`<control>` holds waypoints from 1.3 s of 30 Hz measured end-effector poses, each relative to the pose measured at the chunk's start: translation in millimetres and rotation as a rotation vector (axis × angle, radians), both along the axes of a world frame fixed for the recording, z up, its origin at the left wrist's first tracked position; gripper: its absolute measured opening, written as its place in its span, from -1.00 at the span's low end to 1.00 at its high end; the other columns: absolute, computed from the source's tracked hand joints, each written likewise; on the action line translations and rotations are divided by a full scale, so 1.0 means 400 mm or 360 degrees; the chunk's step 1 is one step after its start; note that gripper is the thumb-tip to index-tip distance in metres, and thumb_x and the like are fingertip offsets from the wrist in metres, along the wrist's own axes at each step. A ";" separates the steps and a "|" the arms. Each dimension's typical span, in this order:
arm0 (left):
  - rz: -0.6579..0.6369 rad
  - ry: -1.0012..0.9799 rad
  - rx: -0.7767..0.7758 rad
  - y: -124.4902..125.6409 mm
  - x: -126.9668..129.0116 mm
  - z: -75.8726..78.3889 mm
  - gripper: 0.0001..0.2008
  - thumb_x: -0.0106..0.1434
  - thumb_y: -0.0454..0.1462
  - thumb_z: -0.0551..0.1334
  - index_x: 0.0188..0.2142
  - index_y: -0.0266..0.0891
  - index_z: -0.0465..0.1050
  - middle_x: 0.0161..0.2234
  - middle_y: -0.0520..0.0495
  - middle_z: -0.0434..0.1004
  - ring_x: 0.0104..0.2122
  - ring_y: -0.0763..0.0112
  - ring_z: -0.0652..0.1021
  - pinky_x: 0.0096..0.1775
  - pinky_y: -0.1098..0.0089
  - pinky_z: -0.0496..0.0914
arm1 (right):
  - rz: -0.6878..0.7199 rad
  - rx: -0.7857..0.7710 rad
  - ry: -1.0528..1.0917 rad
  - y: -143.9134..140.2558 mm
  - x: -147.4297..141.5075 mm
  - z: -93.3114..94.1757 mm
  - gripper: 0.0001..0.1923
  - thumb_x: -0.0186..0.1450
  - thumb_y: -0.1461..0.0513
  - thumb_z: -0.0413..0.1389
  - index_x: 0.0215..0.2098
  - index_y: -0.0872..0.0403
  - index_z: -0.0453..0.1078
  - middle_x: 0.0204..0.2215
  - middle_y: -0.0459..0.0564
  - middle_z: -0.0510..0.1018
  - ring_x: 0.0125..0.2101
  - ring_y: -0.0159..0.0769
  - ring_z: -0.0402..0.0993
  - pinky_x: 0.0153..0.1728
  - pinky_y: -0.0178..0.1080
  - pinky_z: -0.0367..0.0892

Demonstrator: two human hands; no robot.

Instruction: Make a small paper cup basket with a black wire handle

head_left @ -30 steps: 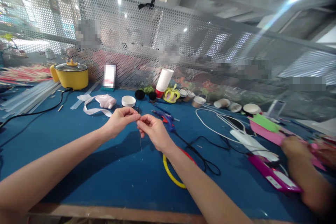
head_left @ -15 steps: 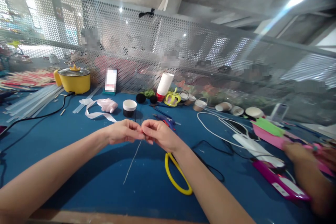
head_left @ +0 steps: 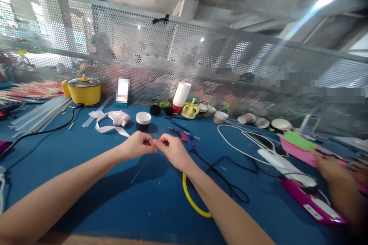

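Change since earlier frames: both hands sit a little higher over the mat than a second ago; the hanging thread, straight down then, now slants down to the left.
Near edge: bare wooden lip of the table (head_left: 120,239) runs along the bottom, both forearms crossing it.
Open room: bare blue mat (head_left: 86,206) lies between the forearms and out to the left; a black cable (head_left: 40,132) crosses it well clear of the hands.
Left hand (head_left: 137,145): fingers curled, thumb and fingertips pinched together at the meeting point with the other hand.
Right hand (head_left: 172,151): likewise pinched, its fingertips touching those of the left.
Thread (head_left: 140,169): thin, pale, hangs from the pinch down toward the mat; whether both hands grip it cannot be told.
Under right forearm: yellow hoop (head_left: 191,199) lies flat on the mat, partly covered by the arm.
Just beyond right hand: blue glue gun (head_left: 184,136), its black cord (head_left: 227,183) trailing to the right.
Beyond left hand: black-and-white cup (head_left: 143,120), pink ribbon (head_left: 110,127).
Right edge: another person's hand (head_left: 330,168) on pink material (head_left: 313,204), well apart.
Far left: yellow pot (head_left: 83,91).
Far edge: perforated metal screen (head_left: 218,57) closes off the table.
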State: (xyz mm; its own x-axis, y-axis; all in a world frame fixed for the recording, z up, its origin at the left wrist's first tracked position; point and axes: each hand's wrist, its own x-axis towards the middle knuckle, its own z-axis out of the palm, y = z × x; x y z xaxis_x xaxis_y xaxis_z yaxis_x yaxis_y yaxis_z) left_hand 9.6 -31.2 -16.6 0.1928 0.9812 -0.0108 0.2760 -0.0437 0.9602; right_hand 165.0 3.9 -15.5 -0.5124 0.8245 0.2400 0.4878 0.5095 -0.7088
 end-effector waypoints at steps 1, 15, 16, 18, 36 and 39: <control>-0.0011 0.0002 0.0009 0.000 -0.001 0.001 -0.86 -0.08 -0.26 0.22 -0.60 -0.33 0.33 -0.67 0.14 0.21 -0.61 0.59 0.19 -0.52 0.46 0.05 | 0.0014 -0.0033 0.0014 0.001 0.000 -0.002 -0.65 0.14 0.00 0.05 -0.58 0.11 0.27 -0.64 -0.15 0.29 -0.60 -0.47 0.16 -0.59 -0.37 0.06; -0.0170 -0.0407 -0.0261 -0.003 -0.013 0.012 -0.79 -0.12 -0.24 0.30 -0.59 -0.34 0.32 -0.68 0.13 0.21 -0.63 0.63 0.15 -0.54 0.46 -0.04 | 0.0316 -0.0694 0.0540 0.008 0.006 0.003 -0.71 0.09 0.05 0.13 -0.50 0.11 0.23 -0.71 -0.21 0.28 -0.69 -0.53 0.17 -0.66 -0.40 0.13; -0.0156 -0.0372 -0.0228 -0.003 -0.012 0.011 -0.80 -0.11 -0.24 0.29 -0.59 -0.34 0.33 -0.67 0.13 0.22 -0.62 0.63 0.16 -0.54 0.46 -0.03 | 0.0287 -0.0646 0.0507 0.008 0.006 0.001 -0.70 0.11 0.05 0.11 -0.51 0.11 0.21 -0.73 -0.22 0.26 -0.70 -0.53 0.16 -0.67 -0.41 0.10; -0.0133 -0.0309 -0.0175 -0.004 -0.009 0.009 -0.81 -0.10 -0.24 0.28 -0.58 -0.34 0.33 -0.66 0.13 0.22 -0.61 0.62 0.16 -0.53 0.47 -0.02 | 0.0235 -0.0557 0.0430 0.008 0.005 -0.003 -0.70 0.14 0.04 0.08 -0.53 0.10 0.19 -0.75 -0.24 0.24 -0.72 -0.54 0.13 -0.68 -0.41 0.06; -0.0220 -0.0503 -0.0469 0.018 -0.025 0.030 -0.82 -0.12 -0.26 0.30 -0.59 -0.34 0.34 -0.66 0.11 0.27 -0.64 0.65 0.15 -0.55 0.46 -0.04 | 0.0430 -0.0800 0.0326 0.025 -0.002 0.057 -0.73 0.13 0.06 0.07 -0.44 0.12 0.24 -0.62 -0.16 0.33 -0.62 -0.51 0.24 -0.61 -0.39 0.23; -0.0218 -0.0413 -0.0406 0.039 -0.030 0.054 -0.82 -0.12 -0.25 0.29 -0.61 -0.33 0.35 -0.69 0.13 0.23 -0.65 0.64 0.15 -0.55 0.46 -0.02 | 0.0366 -0.0686 0.0242 0.043 -0.012 0.069 -0.74 0.16 0.07 0.03 -0.47 0.11 0.22 -0.66 -0.19 0.29 -0.65 -0.52 0.21 -0.64 -0.40 0.19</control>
State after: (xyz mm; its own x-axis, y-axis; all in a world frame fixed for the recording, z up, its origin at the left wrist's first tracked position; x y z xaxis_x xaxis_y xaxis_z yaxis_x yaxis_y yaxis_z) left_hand -2.3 -15.5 5.1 0.3502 0.9182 -0.1849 0.0306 0.1861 0.9821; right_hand 160.0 21.0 11.9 -0.6778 0.7351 -0.0109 0.2724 0.2374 -0.9324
